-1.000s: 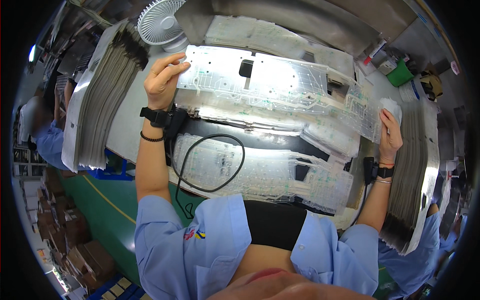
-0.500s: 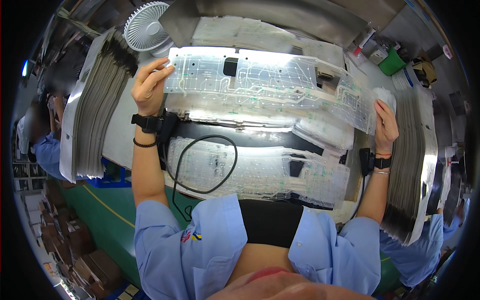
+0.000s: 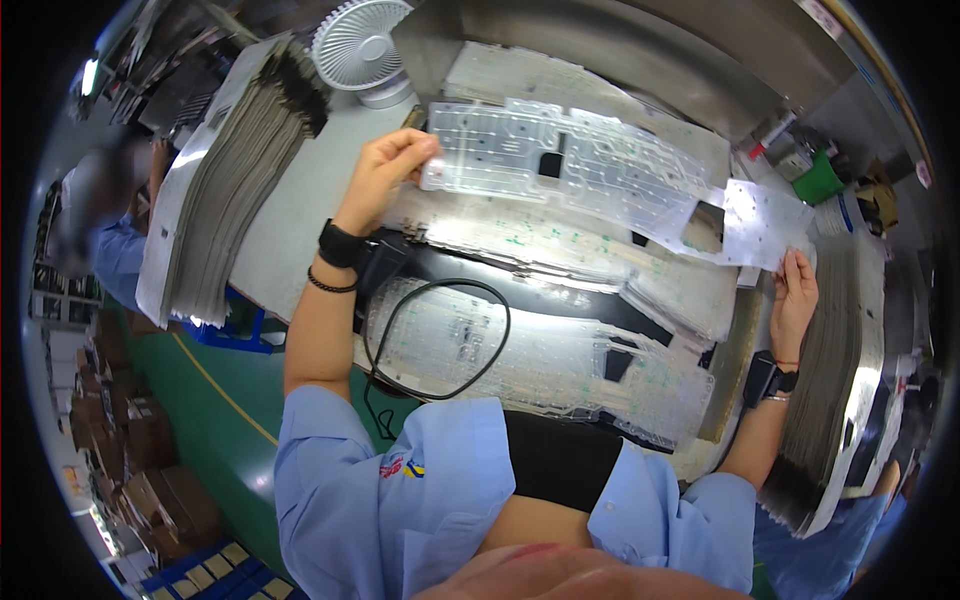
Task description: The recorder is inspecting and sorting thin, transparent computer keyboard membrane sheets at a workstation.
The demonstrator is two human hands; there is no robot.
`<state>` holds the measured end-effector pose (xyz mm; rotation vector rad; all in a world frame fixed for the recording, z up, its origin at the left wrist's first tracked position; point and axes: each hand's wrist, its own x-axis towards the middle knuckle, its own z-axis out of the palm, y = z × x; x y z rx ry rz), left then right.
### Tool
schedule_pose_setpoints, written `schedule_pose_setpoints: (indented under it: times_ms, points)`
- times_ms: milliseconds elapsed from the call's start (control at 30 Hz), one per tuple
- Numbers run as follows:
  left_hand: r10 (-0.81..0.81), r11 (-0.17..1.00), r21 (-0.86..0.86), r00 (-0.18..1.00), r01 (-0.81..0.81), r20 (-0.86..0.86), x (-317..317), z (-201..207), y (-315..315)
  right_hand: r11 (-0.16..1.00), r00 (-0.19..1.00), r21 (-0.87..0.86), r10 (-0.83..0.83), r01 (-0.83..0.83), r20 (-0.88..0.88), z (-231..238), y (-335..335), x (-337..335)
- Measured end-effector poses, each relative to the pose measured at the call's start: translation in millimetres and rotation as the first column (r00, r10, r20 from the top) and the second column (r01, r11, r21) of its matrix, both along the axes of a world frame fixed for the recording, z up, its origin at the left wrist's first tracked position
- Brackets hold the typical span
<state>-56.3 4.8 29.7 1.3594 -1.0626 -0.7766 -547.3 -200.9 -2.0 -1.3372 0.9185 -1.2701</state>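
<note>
Between my hands a clear plastic circuit sheet with fine traces and square cut-outs is held up, tilted down to the right. My left hand pinches its left end between thumb and fingers. At its lower right corner, the fingertips of my right hand are closed on it. Beneath it lies a stack of similar sheets on the bench. Nearer me, another pile of clear circuit sheets rests with a looped black cable across its left part. Both wrists wear black straps with a boxy device.
Tall stacks of thin sheets stand at the left and the right. A white fan is at the back left, a green container at the back right. Metal panels edge the bench's back. Another person sits far left.
The held sheet has swung and tilted, its right end now catching bright light. The whole view has turned, shifting the bench rightward. Both hands keep their hold.
</note>
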Motion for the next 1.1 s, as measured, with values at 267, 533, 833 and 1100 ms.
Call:
schedule_pose_setpoints:
  times_ms: [267,533,833,1100]
  points:
    - [-0.061,0.997,0.045,0.982,0.070,-0.179,-8,0,0,0.998,0.998,0.053,-0.025,0.029,-0.064,-13,-6,-4]
    - [-0.026,0.999,0.025,0.998,0.028,-0.052,-17,5,2,0.998,0.998,0.042,-0.052,0.053,-0.041,-17,-8,-4]
    - [-0.015,1.000,0.002,0.998,0.015,-0.054,-3,-1,2,0.998,1.000,0.063,-0.011,0.013,-0.028,-5,3,6]
    - [0.126,0.992,0.026,0.983,-0.124,-0.132,29,-12,-1,0.983,0.992,0.135,0.122,-0.122,0.009,7,20,29]
